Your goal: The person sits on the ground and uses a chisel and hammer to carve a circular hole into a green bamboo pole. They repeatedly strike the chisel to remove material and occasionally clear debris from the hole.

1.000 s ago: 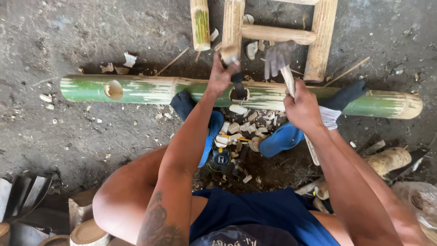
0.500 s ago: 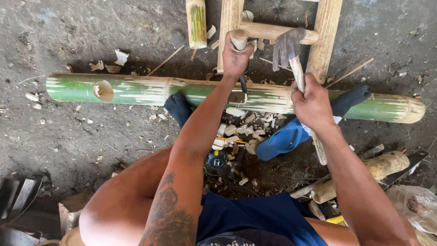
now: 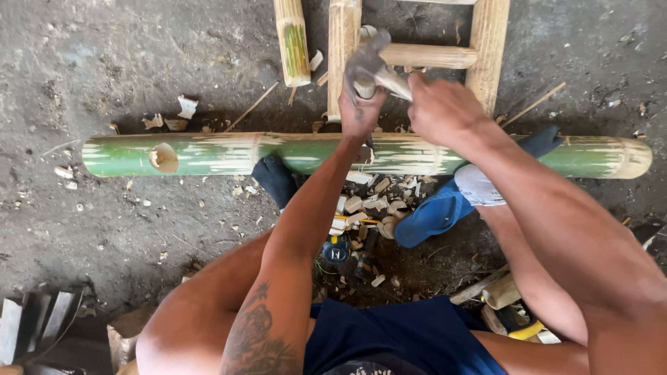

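Gripping the hammer (image 3: pixel 372 69), my right hand (image 3: pixel 445 107) clenched its handle; my left hand (image 3: pixel 360 111) clasped a chisel over the green bamboo pole (image 3: pixel 208 154).

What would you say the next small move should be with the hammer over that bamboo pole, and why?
Probably a short, controlled tap straight down. The right hand holds the hammer raised directly above the left hand, which grips something at the green bamboo pole; what it grips is hidden. With the fingers so near the hammer head, a small stroke seems safer than a full swing.
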